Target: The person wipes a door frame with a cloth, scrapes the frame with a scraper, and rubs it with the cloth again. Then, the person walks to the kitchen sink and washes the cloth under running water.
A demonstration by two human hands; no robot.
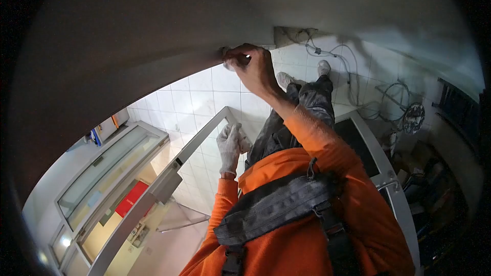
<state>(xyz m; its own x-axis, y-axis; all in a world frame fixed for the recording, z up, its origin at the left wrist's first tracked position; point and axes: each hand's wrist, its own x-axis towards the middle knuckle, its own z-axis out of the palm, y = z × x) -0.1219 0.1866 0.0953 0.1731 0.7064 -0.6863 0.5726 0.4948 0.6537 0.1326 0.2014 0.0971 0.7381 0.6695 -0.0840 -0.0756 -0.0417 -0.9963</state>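
over tiled floor (202,97), right grip (257,70) pinches pale item (228,66), axis unclear; left grip (228,143) curled, hold unclear.

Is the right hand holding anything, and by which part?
The right hand seems to pinch a blurred pale thing; its identity and held part can't be told.

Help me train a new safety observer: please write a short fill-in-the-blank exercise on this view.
1. The person's ____ hand wears a pale glove.
2. The right hand wears ____ glove.
3. Both sleeves are ____ in colour.
4. The square floor tiles are ____ in colour.

Missing words: left; no; orange; white.
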